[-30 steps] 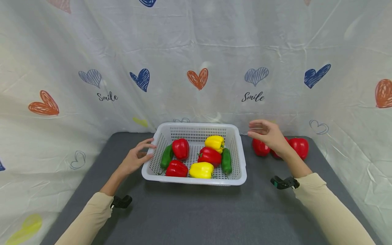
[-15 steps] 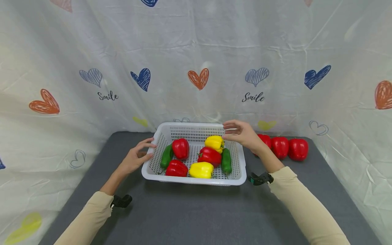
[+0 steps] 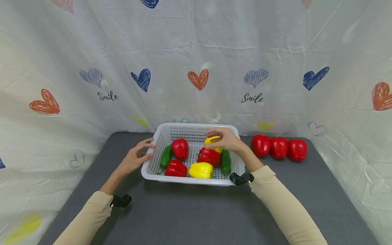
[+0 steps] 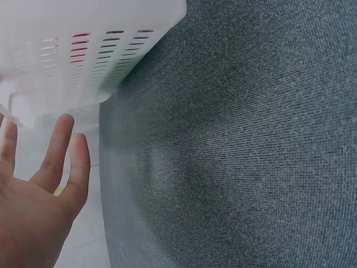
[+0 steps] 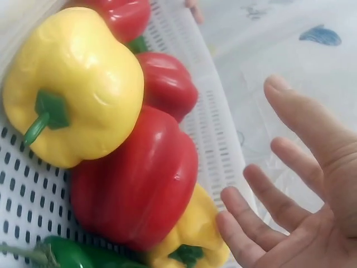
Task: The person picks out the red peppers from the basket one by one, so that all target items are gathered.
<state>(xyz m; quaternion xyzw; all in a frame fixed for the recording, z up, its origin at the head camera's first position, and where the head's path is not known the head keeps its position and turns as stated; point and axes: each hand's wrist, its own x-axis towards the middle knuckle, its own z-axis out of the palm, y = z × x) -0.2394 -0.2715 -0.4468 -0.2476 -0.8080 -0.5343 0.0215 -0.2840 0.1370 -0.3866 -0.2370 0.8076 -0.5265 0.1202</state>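
A white slotted plastic basket (image 3: 196,181) holds red and yellow bell peppers and two green peppers. My left hand (image 3: 133,160) is at its left rim, fingertips over the edge; in the left wrist view the fingers of that hand (image 4: 42,195) extend loosely beside the basket wall. Over the back right of the basket is my right hand (image 3: 227,140), fingers spread, holding nothing. It partly hides the rear yellow bell pepper (image 3: 211,140). Near it lie a red bell pepper (image 3: 209,157), the front yellow bell pepper (image 5: 72,84) and a green pepper (image 3: 225,162).
Three red bell peppers (image 3: 278,148) stand in a row on the dark grey table (image 3: 190,214), right of the basket. A pale curtain (image 3: 171,47) printed with hearts hangs behind the table and at its sides.
My right hand has moved left from above the red bell peppers on the table to over the basket, uncovering that row. My left hand has stayed at the rim; the basket's contents look unchanged.
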